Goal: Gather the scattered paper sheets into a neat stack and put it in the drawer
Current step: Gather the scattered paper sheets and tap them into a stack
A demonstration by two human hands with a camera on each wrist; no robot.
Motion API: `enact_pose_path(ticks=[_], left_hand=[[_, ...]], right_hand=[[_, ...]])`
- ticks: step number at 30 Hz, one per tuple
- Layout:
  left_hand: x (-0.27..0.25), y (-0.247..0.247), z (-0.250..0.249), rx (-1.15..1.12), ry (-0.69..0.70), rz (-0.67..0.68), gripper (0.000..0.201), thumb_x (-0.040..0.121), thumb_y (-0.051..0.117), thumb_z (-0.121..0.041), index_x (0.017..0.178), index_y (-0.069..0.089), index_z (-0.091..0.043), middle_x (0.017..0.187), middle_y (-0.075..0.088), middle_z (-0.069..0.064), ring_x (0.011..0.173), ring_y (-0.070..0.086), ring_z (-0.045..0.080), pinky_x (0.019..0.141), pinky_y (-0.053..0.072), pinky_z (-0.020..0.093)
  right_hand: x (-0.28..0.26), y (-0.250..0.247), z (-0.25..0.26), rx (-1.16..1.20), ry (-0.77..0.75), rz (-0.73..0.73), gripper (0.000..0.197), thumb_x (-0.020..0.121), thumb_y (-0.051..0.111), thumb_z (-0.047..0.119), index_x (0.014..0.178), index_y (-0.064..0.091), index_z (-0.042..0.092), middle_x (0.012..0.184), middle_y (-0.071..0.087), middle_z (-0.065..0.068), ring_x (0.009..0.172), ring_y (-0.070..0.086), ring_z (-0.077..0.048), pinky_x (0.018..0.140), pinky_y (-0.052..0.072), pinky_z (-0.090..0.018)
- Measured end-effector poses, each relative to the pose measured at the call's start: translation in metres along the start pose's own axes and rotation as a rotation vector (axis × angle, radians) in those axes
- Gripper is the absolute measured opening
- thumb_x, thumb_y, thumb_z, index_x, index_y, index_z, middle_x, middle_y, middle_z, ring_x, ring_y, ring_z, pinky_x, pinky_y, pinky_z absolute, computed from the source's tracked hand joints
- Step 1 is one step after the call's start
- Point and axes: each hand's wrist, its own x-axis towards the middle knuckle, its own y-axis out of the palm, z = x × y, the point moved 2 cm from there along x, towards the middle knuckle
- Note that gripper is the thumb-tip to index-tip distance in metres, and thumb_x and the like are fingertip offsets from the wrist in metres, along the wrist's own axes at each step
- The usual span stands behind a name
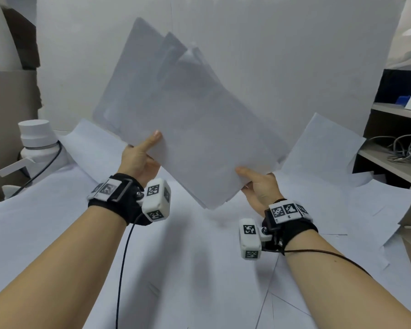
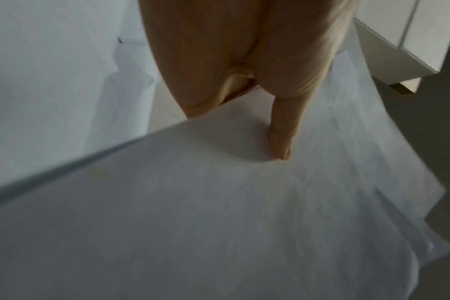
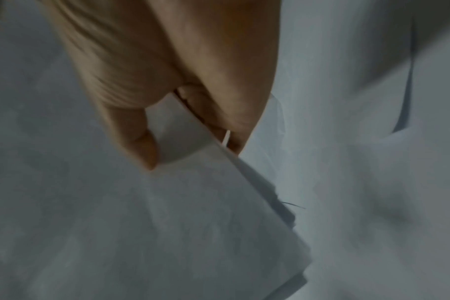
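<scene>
A loose stack of white paper sheets (image 1: 185, 119) is held up in the air, tilted, with its far corners fanned out of line. My left hand (image 1: 142, 155) grips its left edge, thumb on the near face (image 2: 280, 142) and fingers behind. My right hand (image 1: 256, 184) pinches the lower right edge, thumb on top (image 3: 144, 146) and fingers under the sheets (image 3: 231, 125). More loose sheets (image 1: 318, 148) lie on the white table (image 1: 57, 233) to the right. No drawer is in view.
A white bottle (image 1: 37, 141) with a cable stands at the back left. Open shelves (image 1: 394, 129) with tangled cables (image 1: 408, 150) rise at the right. A white board (image 1: 271, 55) closes the back. Brown cardboard (image 1: 10, 103) stands far left.
</scene>
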Motion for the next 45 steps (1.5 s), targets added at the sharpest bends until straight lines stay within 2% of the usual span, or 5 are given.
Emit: enact_pose_path(ticks=[5, 16, 30, 39, 45], left_hand=[[0.002, -0.046, 0.010, 0.013, -0.029, -0.143, 0.057, 0.072, 0.081, -0.005, 0.126, 0.061, -0.004, 0.099, 0.072, 0.010, 0.093, 0.070, 0.028, 0.070, 0.060, 0.036], [-0.012, -0.081, 0.008, 0.717, -0.023, 0.116, 0.089, 0.051, 0.093, -0.051, 0.128, 0.063, -0.020, 0.120, 0.073, 0.001, 0.113, 0.069, 0.022, 0.103, 0.049, 0.048], [-0.021, -0.048, 0.032, 0.772, 0.211, 0.031, 0.076, 0.056, 0.096, -0.039, 0.121, 0.061, -0.021, 0.111, 0.074, -0.002, 0.101, 0.072, 0.018, 0.085, 0.060, 0.041], [-0.040, -0.081, 0.030, 0.700, -0.134, 0.274, 0.069, 0.063, 0.089, -0.017, 0.127, 0.063, -0.011, 0.117, 0.074, 0.009, 0.108, 0.071, 0.030, 0.098, 0.053, 0.053], [-0.038, -0.043, 0.024, 0.786, 0.210, 0.106, 0.043, 0.077, 0.083, -0.003, 0.117, 0.071, -0.014, 0.105, 0.077, 0.004, 0.097, 0.074, 0.021, 0.090, 0.059, 0.045]], right_hand=[[0.011, -0.015, 0.013, -0.171, -0.147, -0.109, 0.029, 0.079, 0.070, -0.013, 0.090, 0.069, 0.014, 0.092, 0.072, -0.005, 0.088, 0.068, -0.025, 0.089, 0.055, -0.044], [0.015, -0.064, 0.029, -0.575, -0.160, -0.057, 0.019, 0.075, 0.072, -0.009, 0.089, 0.072, 0.005, 0.094, 0.074, -0.014, 0.088, 0.071, -0.029, 0.083, 0.057, -0.042], [0.006, -0.070, 0.021, -0.560, -0.084, -0.022, 0.029, 0.069, 0.074, 0.002, 0.097, 0.069, 0.003, 0.098, 0.072, -0.019, 0.088, 0.068, -0.034, 0.083, 0.056, -0.046], [-0.010, -0.083, 0.012, -0.563, -0.055, 0.013, 0.022, 0.082, 0.063, -0.009, 0.096, 0.069, 0.006, 0.097, 0.074, -0.014, 0.092, 0.070, -0.034, 0.083, 0.057, -0.046], [-0.012, -0.055, 0.026, -0.641, -0.206, -0.062, 0.022, 0.072, 0.060, 0.006, 0.091, 0.062, -0.005, 0.081, 0.064, -0.013, 0.074, 0.060, -0.024, 0.067, 0.049, -0.036]])
